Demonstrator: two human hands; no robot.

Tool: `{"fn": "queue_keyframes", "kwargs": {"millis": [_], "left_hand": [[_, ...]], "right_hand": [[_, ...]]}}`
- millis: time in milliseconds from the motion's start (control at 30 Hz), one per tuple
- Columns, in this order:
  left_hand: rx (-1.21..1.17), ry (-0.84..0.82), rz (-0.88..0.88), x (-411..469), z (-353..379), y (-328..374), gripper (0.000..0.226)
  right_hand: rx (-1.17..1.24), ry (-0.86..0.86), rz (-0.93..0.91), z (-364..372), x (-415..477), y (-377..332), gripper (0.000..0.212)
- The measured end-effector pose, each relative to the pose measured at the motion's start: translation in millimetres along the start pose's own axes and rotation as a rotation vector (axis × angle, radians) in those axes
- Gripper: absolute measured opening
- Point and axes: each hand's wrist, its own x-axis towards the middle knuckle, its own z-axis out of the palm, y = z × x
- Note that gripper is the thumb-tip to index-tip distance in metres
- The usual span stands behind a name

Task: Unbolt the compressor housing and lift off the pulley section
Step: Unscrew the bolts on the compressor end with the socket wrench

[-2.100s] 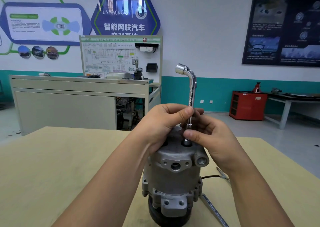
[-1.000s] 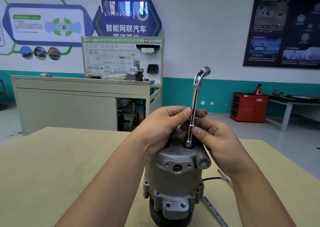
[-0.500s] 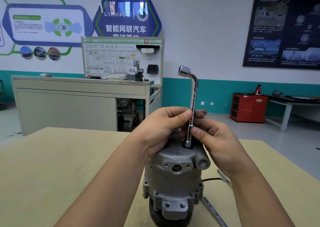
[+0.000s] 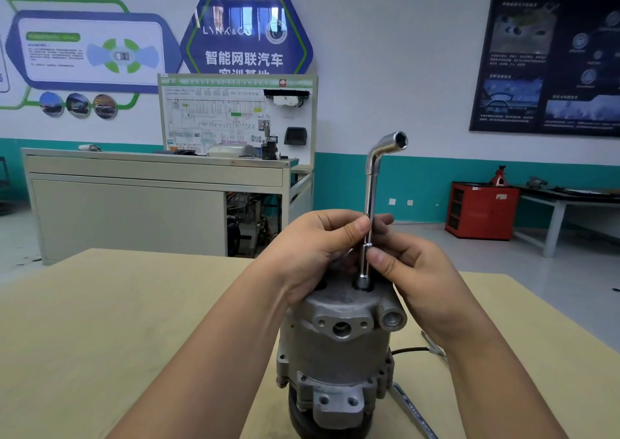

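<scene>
Compressor housing (image 4: 335, 338) is stood upright mid-frame, pulley (image 4: 299, 420) down; socket wrench (image 4: 370, 200) is held vertical in its top, pinched by left hand (image 4: 312, 250) above right hand (image 4: 414, 270).

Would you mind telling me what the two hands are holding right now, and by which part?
Both pinch the L-shaped wrench by its straight shaft: the left hand higher, the right hand lower, just above the compressor.
</scene>
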Motion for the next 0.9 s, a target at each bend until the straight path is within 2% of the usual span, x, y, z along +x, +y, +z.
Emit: {"fn": "queue_keyframes", "kwargs": {"millis": [200,400,633,900], "left_hand": [[-0.011,0.053,0.018,0.5,0.1,-0.3,0.012],[-0.03,-0.007,0.006,-0.4,1.2,0.3,0.018],[-0.013,0.069,0.022,0.8,-0.2,-1.2,0.007],[0.013,0.029,0.007,1.3,-2.0,-2.0,0.019]], "right_hand": [[-0.015,0.058,-0.028,0.8,0.4,2.0,0.031],[0.007,0.024,-0.017,-0.3,-0.3,0.9,0.027],[-0.008,0.089,-0.026,-0.6,0.6,3.9,0.026],[-0.004,0.046,-0.009,0.8,0.1,1.8,0.023]]}}
